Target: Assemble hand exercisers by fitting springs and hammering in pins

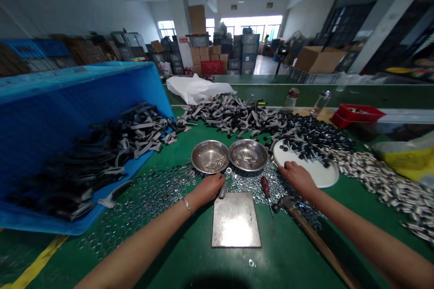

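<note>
My left hand (214, 186) is closed on a small grey metal piece (223, 190) at the top edge of a flat steel plate (235, 220). Over the near-left rim of a white round tray (325, 177) is my right hand (297, 177), its fingers pressed together; what they hold, if anything, is too small to name. Two steel bowls, the left one (197, 159) and the right one (261, 162), hold small metal parts just beyond my hands. Between my hands lie a red-handled screwdriver (265, 186) and many loose metal rings (242, 185). A hammer (313, 235) lies under my right forearm.
A blue crate (159, 95) on the left holds dark and grey lever-like parts (115, 149). More such parts (233, 115) lie heaped behind the bowls. Black-headed bolts (315, 131) and small metal cylinders (379, 176) spread to the right, near a red bin (339, 117).
</note>
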### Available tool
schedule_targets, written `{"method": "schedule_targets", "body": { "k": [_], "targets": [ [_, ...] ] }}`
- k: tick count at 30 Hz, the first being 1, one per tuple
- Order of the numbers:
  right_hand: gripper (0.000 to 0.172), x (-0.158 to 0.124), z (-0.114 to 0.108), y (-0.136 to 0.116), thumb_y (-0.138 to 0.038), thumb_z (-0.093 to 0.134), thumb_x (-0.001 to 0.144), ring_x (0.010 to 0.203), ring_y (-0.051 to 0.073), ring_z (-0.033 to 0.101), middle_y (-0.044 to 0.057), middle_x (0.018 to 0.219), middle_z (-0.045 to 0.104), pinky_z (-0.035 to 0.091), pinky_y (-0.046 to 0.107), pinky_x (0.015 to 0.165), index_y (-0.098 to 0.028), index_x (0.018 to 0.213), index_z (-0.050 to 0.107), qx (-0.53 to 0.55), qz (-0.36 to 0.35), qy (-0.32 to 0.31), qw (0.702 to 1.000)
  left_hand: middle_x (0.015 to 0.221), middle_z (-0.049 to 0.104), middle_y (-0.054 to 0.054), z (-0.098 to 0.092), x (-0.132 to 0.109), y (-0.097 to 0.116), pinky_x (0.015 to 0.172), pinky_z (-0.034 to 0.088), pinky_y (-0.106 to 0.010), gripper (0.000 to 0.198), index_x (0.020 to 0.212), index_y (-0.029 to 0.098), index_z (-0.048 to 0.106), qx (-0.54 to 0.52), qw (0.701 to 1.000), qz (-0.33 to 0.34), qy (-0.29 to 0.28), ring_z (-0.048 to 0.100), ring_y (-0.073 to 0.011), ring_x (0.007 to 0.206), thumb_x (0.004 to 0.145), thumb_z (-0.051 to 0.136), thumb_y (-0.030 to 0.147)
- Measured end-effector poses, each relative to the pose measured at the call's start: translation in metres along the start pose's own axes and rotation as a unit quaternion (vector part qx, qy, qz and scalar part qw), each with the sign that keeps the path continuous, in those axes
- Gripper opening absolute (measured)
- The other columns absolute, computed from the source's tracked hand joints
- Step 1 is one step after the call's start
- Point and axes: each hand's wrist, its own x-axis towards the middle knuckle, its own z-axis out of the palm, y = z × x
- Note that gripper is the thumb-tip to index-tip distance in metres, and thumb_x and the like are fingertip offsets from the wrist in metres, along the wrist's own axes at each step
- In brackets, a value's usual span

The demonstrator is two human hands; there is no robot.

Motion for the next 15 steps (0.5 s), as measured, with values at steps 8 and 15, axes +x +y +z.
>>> {"method": "schedule_targets", "body": {
  "k": [8,15],
  "targets": [
    [0.038,-0.048,0.005,0.011,-0.006,0.043,0.092,0.108,0.029,0.053,0.016,0.132,0.054,0.044,0.04,0.091,-0.022,0.118,0.066,0.018,-0.028,-0.004,0.999,0.097,0.066,-0.006,0.008,-0.102,0.019,0.082,0.048,-0.031,0.014,0.1,0.02,0.062,-0.256,0.938,-0.154,0.174,0.063,-0.0207,0.089,0.091,0.052,0.026],
    [0.024,-0.081,0.008,0.001,-0.024,0.045,0.093,0.105,0.033,0.056,0.02,0.119,0.056,0.047,0.042,0.087,-0.017,0.106,0.065,0.113,0.134,0.025,0.984,0.093,0.068,-0.005,0.02,-0.116,0.056,0.078,0.048,-0.03,0.017,0.096,0.021,0.065,-0.366,0.896,-0.172,0.185,0.064,-0.0213,0.086,0.091,0.056,0.035]
  ]
}}
